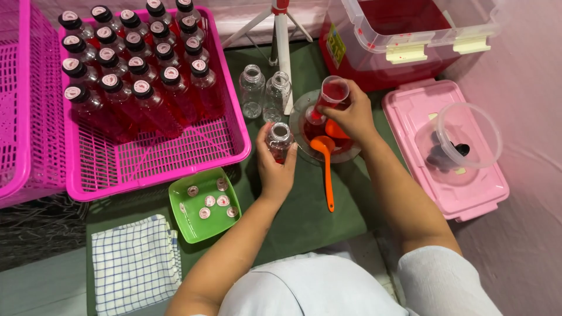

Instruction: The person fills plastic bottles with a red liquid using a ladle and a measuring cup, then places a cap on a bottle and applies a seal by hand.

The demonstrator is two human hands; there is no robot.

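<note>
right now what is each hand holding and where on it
The left hand grips a small clear bottle around its body, below the open neck. The right hand holds a cup of red liquid by its side.

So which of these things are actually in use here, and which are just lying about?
In use:
- left hand gripping a small clear bottle
- right hand tilting a cup of red liquid
- orange funnel
- orange ladle in the clear bowl

Lying about:
- checked cloth
- green tray of seals
- pink basket of filled bottles
- pink lidded box

Left basket (23,117) cut off
</note>
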